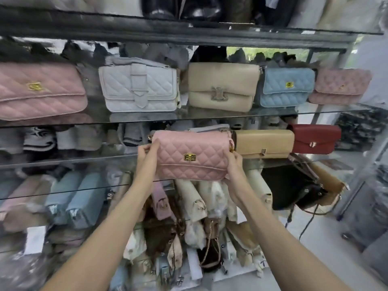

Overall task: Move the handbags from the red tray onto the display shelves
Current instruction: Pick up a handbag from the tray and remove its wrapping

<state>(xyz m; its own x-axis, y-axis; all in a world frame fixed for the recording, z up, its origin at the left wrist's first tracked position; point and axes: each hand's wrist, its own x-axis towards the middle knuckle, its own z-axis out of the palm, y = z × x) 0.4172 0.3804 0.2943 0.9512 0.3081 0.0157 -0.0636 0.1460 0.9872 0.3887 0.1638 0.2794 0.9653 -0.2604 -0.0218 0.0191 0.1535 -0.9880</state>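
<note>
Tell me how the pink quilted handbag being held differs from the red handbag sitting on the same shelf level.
The pink quilted handbag is gripped at both ends by the left hand and right hand; the smooth red handbag stands untouched on the glass shelf. The pink one is diamond-stitched with a square gold clasp; the red one is plain with a small pale clasp. Both are rectangular flap bags facing forward.

Folded striped knitwear (39,139) sits left, plastic-wrapped bundles (361,127) far right.
</note>
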